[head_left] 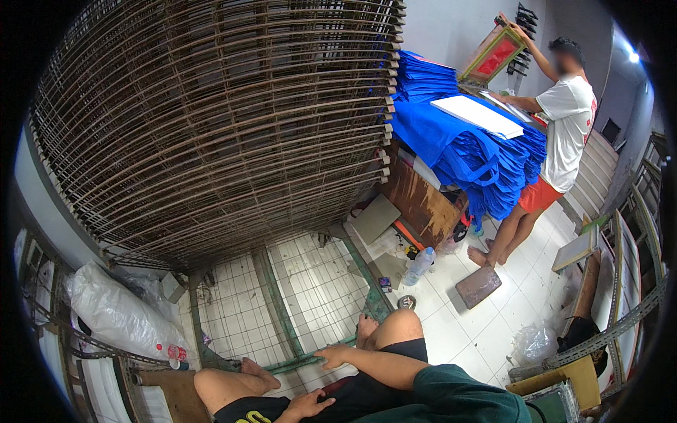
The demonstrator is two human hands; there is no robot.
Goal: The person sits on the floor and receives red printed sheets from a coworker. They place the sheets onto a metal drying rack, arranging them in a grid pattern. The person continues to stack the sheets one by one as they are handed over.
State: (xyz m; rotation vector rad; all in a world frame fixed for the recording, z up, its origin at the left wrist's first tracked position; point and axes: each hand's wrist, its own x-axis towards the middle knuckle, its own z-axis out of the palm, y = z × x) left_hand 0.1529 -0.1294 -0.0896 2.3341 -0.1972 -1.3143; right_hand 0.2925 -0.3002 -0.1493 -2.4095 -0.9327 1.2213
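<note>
The tall brown wire rack (211, 141) is looking like rough, matt metal; the long green frame bar (277, 303) is showing worn paint. Heaped blue cloth bags (493, 169) are appearing creased and matt. White square floor tiles (462, 345) are shining smoothly.

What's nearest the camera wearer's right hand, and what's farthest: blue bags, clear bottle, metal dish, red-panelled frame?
From the right hand, head view:
1. Metal dish: floor, ahead to the right.
2. Clear bottle: floor, just beyond the dish.
3. Blue bags: piled farther back, right.
4. Red-panelled frame: beyond the bags, upper right.
</note>
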